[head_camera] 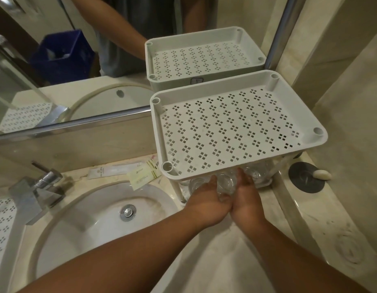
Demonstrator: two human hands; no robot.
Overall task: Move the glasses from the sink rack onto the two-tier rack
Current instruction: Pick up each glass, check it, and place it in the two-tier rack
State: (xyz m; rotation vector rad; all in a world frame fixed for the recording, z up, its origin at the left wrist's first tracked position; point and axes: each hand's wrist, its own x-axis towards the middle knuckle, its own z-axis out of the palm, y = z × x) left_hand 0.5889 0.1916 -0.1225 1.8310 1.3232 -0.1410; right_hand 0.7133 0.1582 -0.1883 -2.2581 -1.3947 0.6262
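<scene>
Holding one clear glass (225, 183) between both hands, left hand (206, 203) and right hand (247, 200) cupped round its sides, right at the front edge of the two-tier rack (236, 132), half tucked under the top tray. More glasses (257, 173) already on the lower tier just behind.

Head-worn wide view, looking down and forward over the bench

The single camera sits close above the bench (215, 261), facing a wall mirror (56, 60) at the far side; the sink (94, 218) lies near left, the two-tier rack (236, 132) right of centre, and both forearms enter from the near edge.
</scene>
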